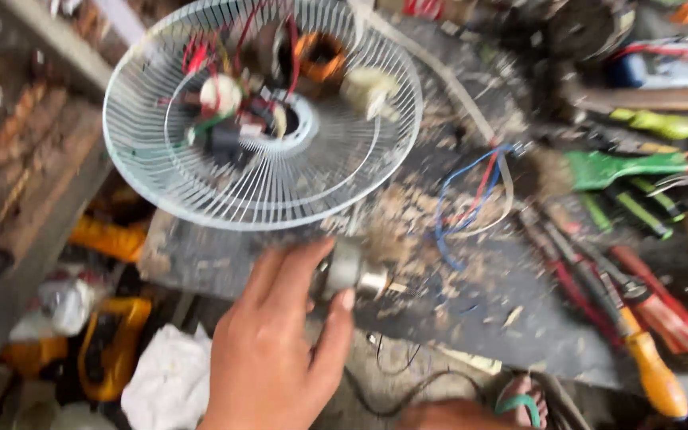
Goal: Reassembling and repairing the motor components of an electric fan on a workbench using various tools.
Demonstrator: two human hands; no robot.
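My left hand (272, 342) reaches up from the bottom middle, its fingers and thumb closed around a small silvery metal cylinder with a short shaft (353, 271) at the front edge of the dark, dusty workbench (471, 295). Just beyond it lies a white wire fan grille (201, 187) tilted on the bench's left end. A fan motor with copper coil, red wires and small parts (264, 87) shows through the grille. My right hand is out of view. The picture is blurred by motion.
Loose blue and red wires (471, 191) lie right of the grille among sawdust. Screwdrivers and red-handled pliers (639, 318) and a green-handled brush (623, 167) crowd the bench's right side. Yellow tools (113, 342) and white cloth (169, 382) sit below left. A sandalled foot (519, 398) shows below.
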